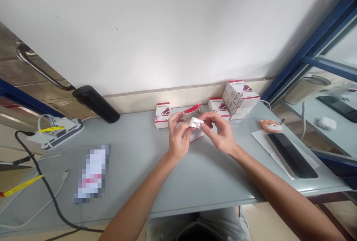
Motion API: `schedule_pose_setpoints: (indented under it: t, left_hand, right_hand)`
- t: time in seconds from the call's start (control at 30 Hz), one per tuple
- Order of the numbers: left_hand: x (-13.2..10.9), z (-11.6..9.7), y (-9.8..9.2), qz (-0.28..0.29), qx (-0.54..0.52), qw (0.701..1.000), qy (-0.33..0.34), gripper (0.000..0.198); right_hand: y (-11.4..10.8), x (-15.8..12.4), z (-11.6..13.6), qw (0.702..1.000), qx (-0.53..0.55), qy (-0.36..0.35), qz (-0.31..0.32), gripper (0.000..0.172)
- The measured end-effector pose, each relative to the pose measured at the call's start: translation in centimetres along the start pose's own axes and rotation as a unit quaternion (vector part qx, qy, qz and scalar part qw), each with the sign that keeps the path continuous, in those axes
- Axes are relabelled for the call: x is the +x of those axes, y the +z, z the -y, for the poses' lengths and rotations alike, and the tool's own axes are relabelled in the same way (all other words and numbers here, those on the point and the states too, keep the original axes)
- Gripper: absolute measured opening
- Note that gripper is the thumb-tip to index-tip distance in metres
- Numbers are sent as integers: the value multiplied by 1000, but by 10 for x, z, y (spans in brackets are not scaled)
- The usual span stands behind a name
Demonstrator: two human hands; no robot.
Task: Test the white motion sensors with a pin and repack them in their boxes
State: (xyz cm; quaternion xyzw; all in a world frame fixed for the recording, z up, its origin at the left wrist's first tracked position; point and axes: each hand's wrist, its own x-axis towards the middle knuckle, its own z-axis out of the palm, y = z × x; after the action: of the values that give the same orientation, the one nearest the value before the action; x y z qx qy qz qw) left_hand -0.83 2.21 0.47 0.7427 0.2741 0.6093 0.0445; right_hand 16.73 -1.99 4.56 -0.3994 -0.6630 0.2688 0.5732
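Head view: white adapter (pixel 196 123) held at an open carton (pixel 192 111).
Its left hand (pixel 178 137) and right hand (pixel 220 131) pinch it at the carton's mouth; closed cartons (pixel 240 97) stand behind on the bench (pixel 139 151).

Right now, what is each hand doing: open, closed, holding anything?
Left hand: closed on the open red-and-white box.
Right hand: closed, pinching the small white item at the box's mouth.

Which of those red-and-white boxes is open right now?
The box gripped in the left hand, right hand at its mouth, red flap raised. The other boxes along the wall are all shut.
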Motion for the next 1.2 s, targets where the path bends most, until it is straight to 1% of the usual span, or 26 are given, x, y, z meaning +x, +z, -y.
schedule_pose_setpoints:
  t: [0.3,0.37,0.43,0.5,0.53,0.57,0.63,0.7,0.73,0.8,0.87,1.0,1.2]
  left_hand:
    - [0,-2,0,-4,15,1000,0,12]
    - [0,-3,0,-9,7,1000,-5,11]
    - [-1,-4,1,-20,2,1000,-12,11]
    - [-2,-5,2,-31,0,999,-19,13]
    - [-3,-5,2,-35,-1,999,-20,14]
    - [-4,-5,3,-37,-3,999,-20,14]
    - [-6,-4,3,-39,-6,999,-14,14]
    - [-8,-3,3,-38,-7,999,-7,14]
    - [-9,-2,3,-38,-7,999,-5,14]
    - [-11,0,3,-39,-6,999,-4,14]
    - [-13,2,3,-36,-6,999,-4,15]
    - [-15,3,2,-27,-9,1000,8,15]
    - [-15,6,2,-30,-14,999,23,20]
  right_hand:
    - [-3,1,0,1000,25,-5,6,6]
    - [-2,1,-2,1000,18,-3,-19,7]
    - [-1,0,-4,997,2,-7,-70,8]
    - [0,1,-5,992,-37,-27,-115,8]
    - [0,2,-4,989,-68,-46,-121,8]
    - [0,2,-4,985,-104,-70,-114,7]
    - [0,4,-3,972,-180,-129,-81,7]
    - [0,5,-3,955,-236,-176,-43,11]
    - [0,5,-3,948,-255,-189,-29,13]
    - [0,4,-4,940,-280,-195,-17,14]
    - [1,3,-5,934,-301,-191,-21,13]
    - [0,3,-8,913,-356,-199,-27,14]
    - [0,2,-9,887,-411,-208,-27,24]
